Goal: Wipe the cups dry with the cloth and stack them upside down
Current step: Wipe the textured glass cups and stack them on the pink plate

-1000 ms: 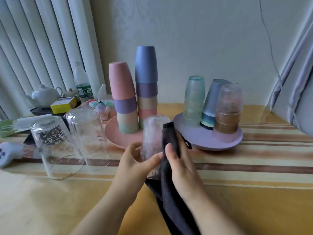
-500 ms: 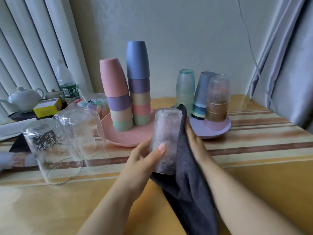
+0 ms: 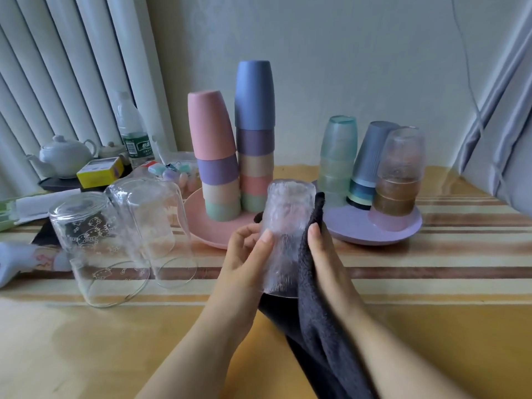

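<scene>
I hold a textured clear glass [image 3: 285,226] upside down above the table in front of me. My left hand [image 3: 247,263] grips its left side, thumb across the front. My right hand [image 3: 325,260] presses a dark grey cloth [image 3: 313,312] against its right side, and the cloth hangs down under the glass. Two clear glasses [image 3: 95,243] [image 3: 149,217] stand upside down at the left. Two stacks of pastel cups [image 3: 216,156] [image 3: 254,133] stand inverted on a pink plate [image 3: 213,234]. Three more inverted stacks [image 3: 400,174] sit on a purple plate [image 3: 359,228].
A white teapot [image 3: 64,154], a water bottle [image 3: 132,131], a yellow box [image 3: 100,171] and small clips lie at the back left. Vertical blinds hang at the left, a grey curtain [image 3: 501,133] at the right. The striped tablecloth [image 3: 431,269] covers the table.
The glass has risen slightly and turned between my hands. My right hand with the cloth has shifted from the front of the glass round to its right side.
</scene>
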